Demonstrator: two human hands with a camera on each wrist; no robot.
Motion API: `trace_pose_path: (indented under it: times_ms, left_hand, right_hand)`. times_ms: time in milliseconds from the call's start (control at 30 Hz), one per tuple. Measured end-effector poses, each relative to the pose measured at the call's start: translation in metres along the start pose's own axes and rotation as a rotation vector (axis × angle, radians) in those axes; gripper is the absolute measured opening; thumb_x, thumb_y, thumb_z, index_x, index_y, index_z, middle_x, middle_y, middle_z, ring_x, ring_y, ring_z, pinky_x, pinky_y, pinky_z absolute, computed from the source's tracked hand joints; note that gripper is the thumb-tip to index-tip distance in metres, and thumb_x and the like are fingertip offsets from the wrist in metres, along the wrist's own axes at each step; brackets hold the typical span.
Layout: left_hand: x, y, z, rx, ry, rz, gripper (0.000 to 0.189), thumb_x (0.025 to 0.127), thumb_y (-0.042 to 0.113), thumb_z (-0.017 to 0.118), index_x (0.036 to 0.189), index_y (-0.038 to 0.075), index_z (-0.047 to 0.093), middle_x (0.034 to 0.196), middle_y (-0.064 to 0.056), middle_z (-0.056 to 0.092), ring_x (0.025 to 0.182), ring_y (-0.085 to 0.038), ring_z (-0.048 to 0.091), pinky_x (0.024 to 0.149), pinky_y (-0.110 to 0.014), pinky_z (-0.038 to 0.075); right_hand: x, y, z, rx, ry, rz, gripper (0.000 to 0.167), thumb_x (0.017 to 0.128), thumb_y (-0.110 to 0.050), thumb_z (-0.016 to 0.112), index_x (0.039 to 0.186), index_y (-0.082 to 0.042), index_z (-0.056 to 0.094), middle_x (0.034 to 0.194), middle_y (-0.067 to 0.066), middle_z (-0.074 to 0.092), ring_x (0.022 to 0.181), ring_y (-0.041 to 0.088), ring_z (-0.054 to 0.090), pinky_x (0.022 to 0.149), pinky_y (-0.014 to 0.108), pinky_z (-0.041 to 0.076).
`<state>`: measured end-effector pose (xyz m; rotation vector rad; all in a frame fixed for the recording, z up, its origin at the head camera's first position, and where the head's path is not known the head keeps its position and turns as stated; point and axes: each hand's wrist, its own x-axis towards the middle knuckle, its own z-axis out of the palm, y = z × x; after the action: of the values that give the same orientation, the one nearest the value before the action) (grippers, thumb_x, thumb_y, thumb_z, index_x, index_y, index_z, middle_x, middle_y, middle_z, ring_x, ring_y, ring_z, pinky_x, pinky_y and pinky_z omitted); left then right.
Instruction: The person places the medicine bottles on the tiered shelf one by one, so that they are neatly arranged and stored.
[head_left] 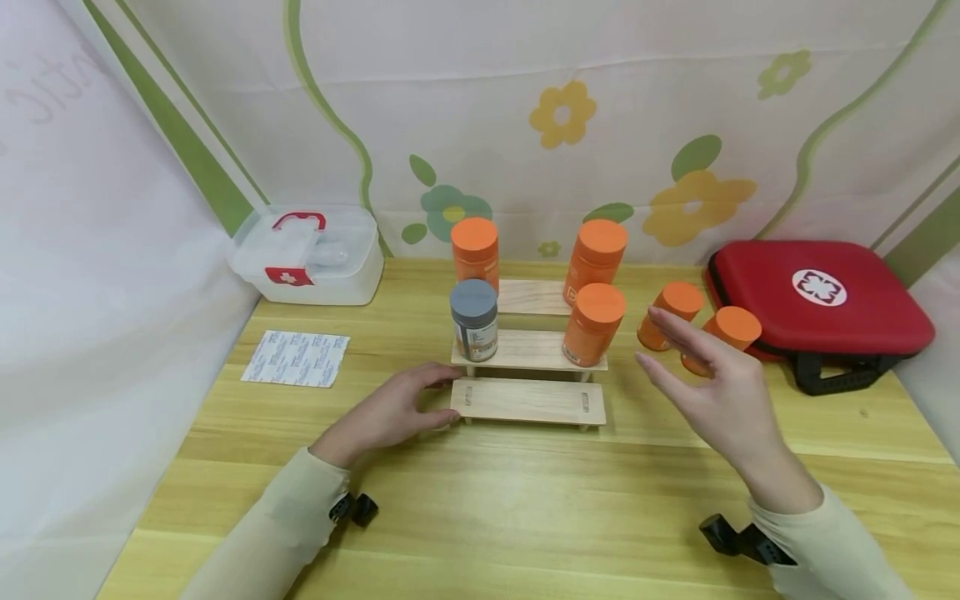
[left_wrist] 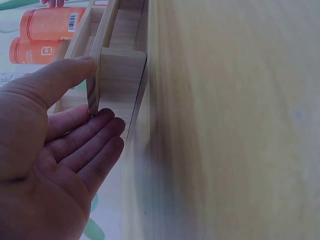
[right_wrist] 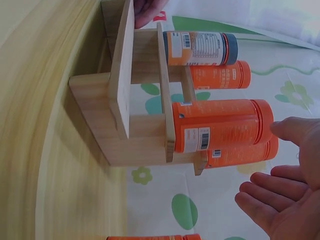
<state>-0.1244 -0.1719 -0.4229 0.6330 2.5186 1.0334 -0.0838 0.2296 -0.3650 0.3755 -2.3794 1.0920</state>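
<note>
A three-step wooden rack (head_left: pixel 528 400) stands on the table. My left hand (head_left: pixel 397 407) holds the left end of its lowest step, thumb at the front corner and fingers toward the back; the left wrist view shows the board between thumb and index finger. On the middle step are a grey-lidded jar (head_left: pixel 475 321) and an orange jar (head_left: pixel 592 327). Two more orange jars, one left (head_left: pixel 476 250) and one right (head_left: pixel 597 258), occupy the top step. My right hand (head_left: pixel 712 392) hovers right of the rack, fingers extended, holding nothing.
Behind my right hand, two orange jars (head_left: pixel 675 308) stand on the table, partly hidden by it. A red first-aid case (head_left: pixel 825 300) lies at the right. At the left are a clear first-aid box (head_left: pixel 315 258) and a printed white packet (head_left: pixel 296 358). A curtain (head_left: pixel 450 100) hangs behind.
</note>
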Motion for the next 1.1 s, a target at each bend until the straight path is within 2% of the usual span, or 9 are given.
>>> trace_pose_path:
  times_ms: [67, 200, 367, 633, 867, 1033, 1100]
  left_hand:
    - [0.0, 0.0, 0.0, 0.005, -0.001, -0.003, 0.059, 0.1, 0.032, 0.081, 0.152, 0.016, 0.06, 0.155, -0.007, 0.062, 0.144, -0.03, 0.059, 0.122, -0.054, 0.048]
    - [0.001, 0.001, 0.0, 0.012, -0.008, -0.017, 0.06, 0.099, 0.033, 0.081, 0.153, 0.016, 0.06, 0.155, -0.007, 0.062, 0.144, -0.03, 0.059, 0.122, -0.054, 0.049]
    - [0.001, 0.001, -0.001, 0.015, -0.016, -0.018, 0.061, 0.099, 0.033, 0.081, 0.153, 0.016, 0.06, 0.156, -0.007, 0.062, 0.146, -0.031, 0.058, 0.123, -0.055, 0.047]
    - [0.002, 0.0, -0.001, 0.021, -0.018, -0.013, 0.061, 0.1, 0.035, 0.08, 0.154, 0.015, 0.059, 0.156, -0.007, 0.062, 0.147, -0.032, 0.057, 0.124, -0.056, 0.046]
    - [0.002, 0.0, -0.001, 0.035, -0.013, -0.024, 0.061, 0.099, 0.035, 0.08, 0.153, 0.016, 0.06, 0.157, -0.008, 0.062, 0.147, -0.032, 0.057, 0.124, -0.056, 0.046]
    - [0.002, 0.001, -0.001, 0.044, -0.007, -0.025, 0.061, 0.099, 0.035, 0.081, 0.153, 0.016, 0.06, 0.156, -0.008, 0.062, 0.146, -0.032, 0.057, 0.124, -0.055, 0.046]
    - [0.001, 0.002, -0.002, 0.046, -0.005, -0.026, 0.061, 0.099, 0.035, 0.081, 0.153, 0.016, 0.06, 0.155, -0.007, 0.063, 0.146, -0.031, 0.058, 0.123, -0.055, 0.047]
  right_hand:
    - [-0.002, 0.002, -0.003, 0.009, 0.005, -0.005, 0.069, 0.08, 0.009, 0.09, 0.143, -0.011, 0.071, 0.138, 0.013, 0.075, 0.124, -0.018, 0.062, 0.099, 0.0, 0.047]
    - [-0.007, 0.008, -0.008, 0.021, 0.014, -0.019, 0.07, 0.078, 0.013, 0.089, 0.142, -0.008, 0.071, 0.142, -0.004, 0.073, 0.124, -0.015, 0.064, 0.1, 0.001, 0.048]
    - [-0.012, 0.015, -0.015, 0.006, 0.041, -0.033, 0.072, 0.076, 0.015, 0.089, 0.142, -0.008, 0.072, 0.143, -0.009, 0.071, 0.125, -0.015, 0.063, 0.103, 0.001, 0.047]
    - [-0.019, 0.029, -0.026, -0.037, 0.075, -0.005, 0.071, 0.077, 0.013, 0.089, 0.143, -0.01, 0.071, 0.14, -0.027, 0.066, 0.126, -0.018, 0.06, 0.105, -0.001, 0.043]
    - [-0.025, 0.04, -0.035, -0.011, 0.083, 0.081, 0.069, 0.079, 0.012, 0.089, 0.142, -0.012, 0.072, 0.137, -0.03, 0.067, 0.125, -0.019, 0.06, 0.102, -0.003, 0.042]
    - [-0.029, 0.047, -0.041, -0.032, 0.1, 0.15, 0.068, 0.081, 0.01, 0.088, 0.143, -0.013, 0.072, 0.139, -0.025, 0.069, 0.124, -0.022, 0.059, 0.099, -0.004, 0.043]
    - [-0.031, 0.051, -0.043, -0.047, 0.111, 0.175, 0.066, 0.083, 0.009, 0.088, 0.143, -0.014, 0.072, 0.141, -0.019, 0.07, 0.122, -0.023, 0.059, 0.096, -0.005, 0.044]
